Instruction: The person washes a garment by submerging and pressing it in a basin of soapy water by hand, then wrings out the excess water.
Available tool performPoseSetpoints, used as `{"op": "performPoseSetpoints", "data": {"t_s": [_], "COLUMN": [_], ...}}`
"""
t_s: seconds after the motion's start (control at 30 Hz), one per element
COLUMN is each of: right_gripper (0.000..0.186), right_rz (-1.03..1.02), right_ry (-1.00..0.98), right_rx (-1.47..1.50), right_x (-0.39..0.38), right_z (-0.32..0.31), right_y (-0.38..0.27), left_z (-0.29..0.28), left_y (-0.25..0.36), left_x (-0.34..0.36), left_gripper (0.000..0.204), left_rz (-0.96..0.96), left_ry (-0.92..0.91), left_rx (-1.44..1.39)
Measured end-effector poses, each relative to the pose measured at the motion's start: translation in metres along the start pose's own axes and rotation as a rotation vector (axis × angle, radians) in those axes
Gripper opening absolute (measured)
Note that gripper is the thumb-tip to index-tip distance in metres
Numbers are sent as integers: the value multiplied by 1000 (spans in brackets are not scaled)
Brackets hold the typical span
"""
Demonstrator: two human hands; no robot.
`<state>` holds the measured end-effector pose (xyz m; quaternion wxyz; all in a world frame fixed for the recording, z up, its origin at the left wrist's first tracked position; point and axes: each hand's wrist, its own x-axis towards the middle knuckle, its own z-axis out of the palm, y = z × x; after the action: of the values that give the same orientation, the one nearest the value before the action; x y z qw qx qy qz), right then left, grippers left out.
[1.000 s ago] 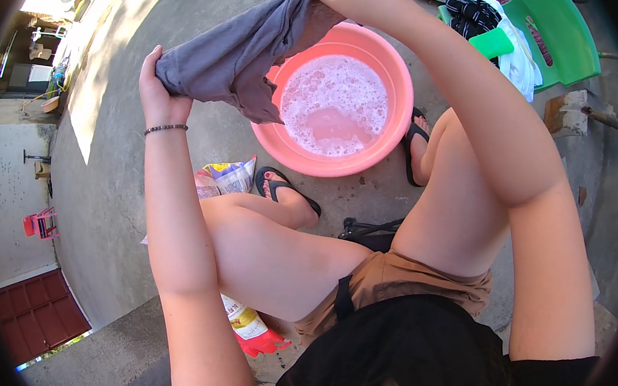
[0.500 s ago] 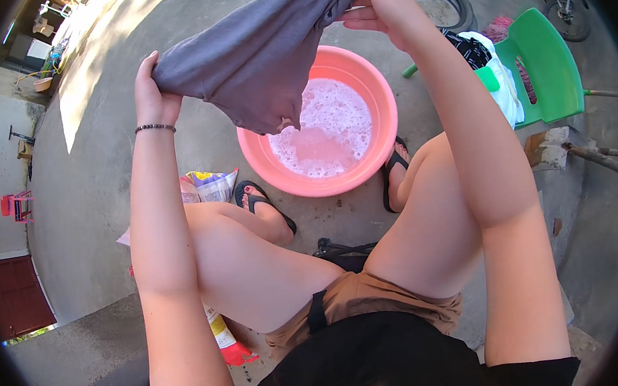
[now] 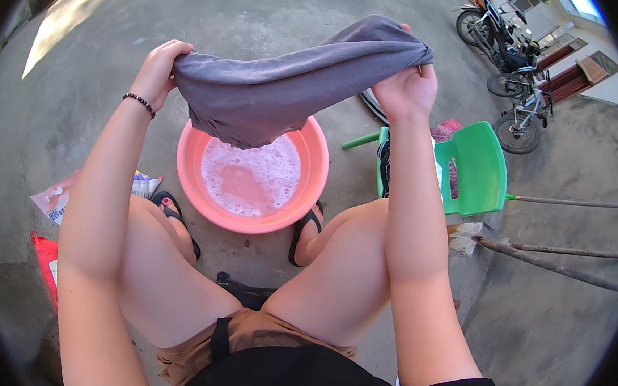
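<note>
A wet-looking grey cloth garment point(image 3: 279, 86) is stretched between my two raised hands, its kind not clear from the folds. My left hand point(image 3: 157, 73) pinches its left end. At the other end my right hand point(image 3: 408, 92) grips the bunched fabric, palm turned up toward me. Below the garment, between my feet, stands a round pink basin point(image 3: 202, 201) of foamy water point(image 3: 250, 179). The sagging middle of the cloth covers part of the basin's far rim.
A green plastic chair point(image 3: 492, 168) with cloth on it stands to the right, beside long wooden poles point(image 3: 554, 264). Colourful plastic bags point(image 3: 56, 202) lie by my left leg. A motorcycle point(image 3: 504, 40) and a bicycle point(image 3: 525, 121) are parked at far right. A tyre point(image 3: 373, 104) lies partly hidden behind the garment.
The garment has gone from slanting up to the right to lying nearly level, as my right hand came lower relative to my left and turned. My view has swung to the right.
</note>
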<state>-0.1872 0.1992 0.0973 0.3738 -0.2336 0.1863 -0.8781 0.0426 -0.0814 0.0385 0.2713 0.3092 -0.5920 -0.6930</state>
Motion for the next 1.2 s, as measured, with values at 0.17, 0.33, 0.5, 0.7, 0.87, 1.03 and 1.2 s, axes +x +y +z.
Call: {"op": "performPoseSetpoints", "data": {"t_s": [0.17, 0.33, 0.5, 0.7, 0.87, 1.03, 1.2], "right_gripper": [41, 33, 28, 31, 39, 41, 32], "right_rz": [69, 148, 364, 434, 400, 275, 322], "right_ry": [-60, -86, -319, -303, -270, -227, -165], "right_rx": [106, 121, 2, -66, -65, -169, -419], "right_x": [-4, -13, -9, -15, -14, -12, -11], "right_z": [-6, 14, 16, 23, 20, 15, 11], "right_y": [-4, 7, 13, 23, 20, 17, 19], "left_z": [28, 64, 85, 95, 89, 79, 71], "left_y": [-9, -19, -14, -17, -24, -27, -9], "left_x": [-18, -35, -58, -78, -70, -52, -47], "left_gripper": [17, 20, 43, 18, 12, 11, 5], "left_rz": [-19, 33, 46, 75, 60, -14, -45], "left_ry": [-320, -517, -637, -970, -885, -753, -604], "left_rx": [53, 303, 273, 509, 364, 121, -108]}}
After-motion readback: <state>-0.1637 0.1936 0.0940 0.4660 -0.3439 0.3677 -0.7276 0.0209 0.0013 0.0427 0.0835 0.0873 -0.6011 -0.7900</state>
